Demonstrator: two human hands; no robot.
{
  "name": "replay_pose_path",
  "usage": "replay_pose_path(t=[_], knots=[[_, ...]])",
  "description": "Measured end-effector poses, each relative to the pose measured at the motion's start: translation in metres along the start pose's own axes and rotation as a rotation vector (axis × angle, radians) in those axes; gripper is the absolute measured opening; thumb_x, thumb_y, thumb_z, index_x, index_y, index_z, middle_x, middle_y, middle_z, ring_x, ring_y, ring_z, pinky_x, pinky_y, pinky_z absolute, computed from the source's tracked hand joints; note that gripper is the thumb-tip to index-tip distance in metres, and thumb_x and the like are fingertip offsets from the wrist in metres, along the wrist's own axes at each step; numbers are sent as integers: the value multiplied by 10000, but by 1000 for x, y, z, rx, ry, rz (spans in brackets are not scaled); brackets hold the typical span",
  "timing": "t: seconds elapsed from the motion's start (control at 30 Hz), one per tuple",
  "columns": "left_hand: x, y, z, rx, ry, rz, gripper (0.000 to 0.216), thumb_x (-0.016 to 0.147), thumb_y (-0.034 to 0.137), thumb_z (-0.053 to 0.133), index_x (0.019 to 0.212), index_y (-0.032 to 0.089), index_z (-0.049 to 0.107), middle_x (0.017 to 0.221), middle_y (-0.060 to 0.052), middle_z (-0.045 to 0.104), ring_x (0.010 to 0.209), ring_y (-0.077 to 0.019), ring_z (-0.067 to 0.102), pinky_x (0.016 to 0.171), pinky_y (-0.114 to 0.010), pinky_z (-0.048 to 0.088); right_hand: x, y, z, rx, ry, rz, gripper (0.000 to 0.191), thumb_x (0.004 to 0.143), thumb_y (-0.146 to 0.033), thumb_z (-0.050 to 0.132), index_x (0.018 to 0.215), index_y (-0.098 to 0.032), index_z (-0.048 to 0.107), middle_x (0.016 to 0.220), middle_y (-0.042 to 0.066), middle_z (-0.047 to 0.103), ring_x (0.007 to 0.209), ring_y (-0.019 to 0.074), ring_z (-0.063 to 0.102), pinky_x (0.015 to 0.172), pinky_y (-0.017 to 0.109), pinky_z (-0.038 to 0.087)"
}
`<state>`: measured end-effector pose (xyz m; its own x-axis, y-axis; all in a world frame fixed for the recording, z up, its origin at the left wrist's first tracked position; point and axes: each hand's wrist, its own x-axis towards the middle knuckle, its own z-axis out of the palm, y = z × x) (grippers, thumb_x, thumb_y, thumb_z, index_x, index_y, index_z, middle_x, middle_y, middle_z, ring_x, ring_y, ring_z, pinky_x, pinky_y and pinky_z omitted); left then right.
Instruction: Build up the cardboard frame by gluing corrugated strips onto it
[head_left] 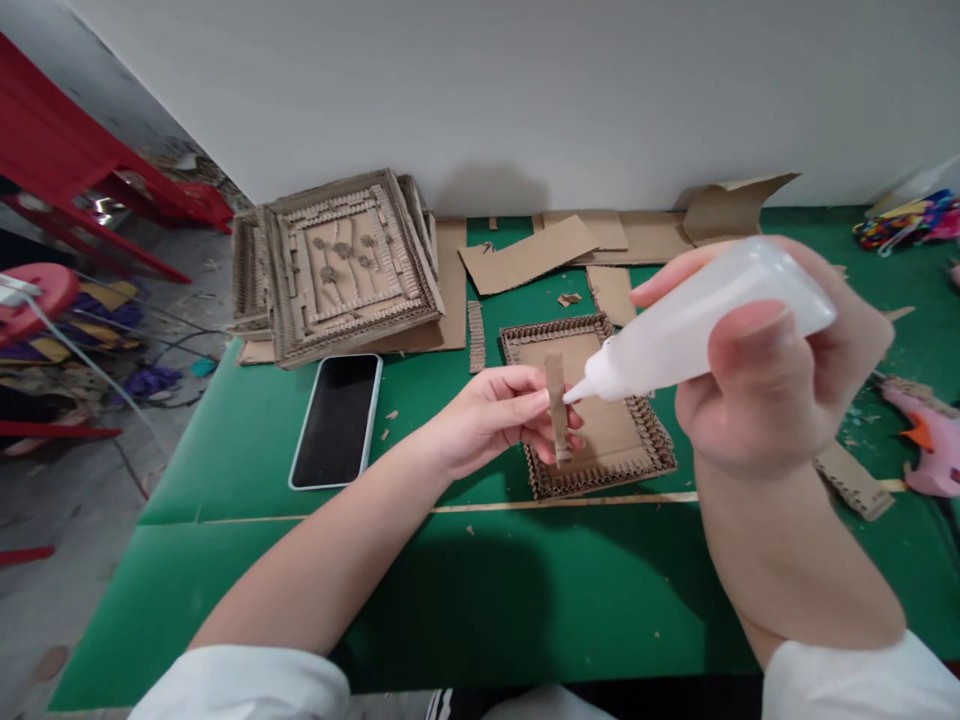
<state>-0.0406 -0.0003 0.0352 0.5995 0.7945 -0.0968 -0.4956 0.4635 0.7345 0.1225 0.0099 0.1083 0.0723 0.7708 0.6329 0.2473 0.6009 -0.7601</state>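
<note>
My left hand [491, 420] pinches a small upright strip of corrugated cardboard [556, 405] above a cardboard frame [637, 440] lying on the green table. My right hand [780, 380] is wrapped round a white glue bottle [697, 325], tilted so that its nozzle touches the strip near its middle. The frame has a corrugated border and a plain inner panel; my hands cover part of it.
A finished cardboard frame with flower shapes [345, 262] rests on a stack at the back left. A phone [337, 420] lies face up beside it. Loose cardboard pieces [529, 255] lie along the wall. A pink glue gun [930, 440] sits at the right edge. Red furniture stands on the floor to the left.
</note>
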Motion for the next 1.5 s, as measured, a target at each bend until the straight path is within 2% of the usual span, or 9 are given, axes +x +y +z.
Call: replay_pose_path(t=[0.13,0.3,0.43,0.53,0.63,0.9,1.07,1.3,1.5], knots=[[0,0,0,3,-15,-2,230,745,329,763,847,139,683,773,-39,730,670,-156,712,561,-208,583,-1,1,-1,20,-7,32,401,792,-661,538,744,-274,632,698,13,596,641,192,629,513,339,510],[1,0,0,1,-22,-4,228,751,323,759,853,133,686,767,-41,725,670,-163,714,521,-190,569,0,5,0,-29,77,-102,353,797,-612,576,718,-279,665,725,-5,605,637,167,624,523,319,496],[1,0,2,8,6,-28,269,719,336,784,831,121,669,744,-38,712,652,-165,710,497,-185,559,2,8,3,59,66,-142,298,807,-552,606,718,-274,665,685,-10,605,592,153,595,511,313,483],[1,-1,3,9,6,-30,275,714,340,786,773,115,639,742,-34,703,652,-169,710,487,-184,554,3,5,6,166,12,-130,226,825,-467,627,699,-281,660,623,-30,584,541,130,565,492,293,464],[1,-1,4,5,-1,-30,275,719,341,782,759,116,629,760,-36,706,659,-172,712,482,-182,552,4,1,7,165,-13,-99,232,848,-425,613,672,-277,646,621,-42,583,530,111,562,490,277,458],[1,-3,2,-10,-12,-16,226,752,321,757,846,128,688,769,-33,716,668,-162,715,501,-175,565,4,1,5,167,-14,-86,201,862,-365,607,693,-269,659,629,-47,598,553,109,564,511,273,454],[2,-5,1,-30,-48,-17,194,784,306,730,895,148,710,788,-35,729,689,-153,719,529,-162,573,7,5,6,202,0,-138,204,830,-402,641,686,-263,678,597,-29,594,520,123,544,455,287,434],[2,-4,2,-42,-60,-17,201,780,298,734,908,145,710,788,-43,732,689,-159,720,520,-167,570,10,12,6,50,96,-161,322,821,-528,611,658,-257,674,594,-5,579,522,139,529,446,304,413],[1,-5,3,-46,-57,-25,203,777,296,737,908,144,710,783,-40,732,691,-162,721,535,-183,581,13,23,9,140,124,-306,271,862,-483,580,752,-270,706,580,-30,551,516,124,519,477,292,395]])
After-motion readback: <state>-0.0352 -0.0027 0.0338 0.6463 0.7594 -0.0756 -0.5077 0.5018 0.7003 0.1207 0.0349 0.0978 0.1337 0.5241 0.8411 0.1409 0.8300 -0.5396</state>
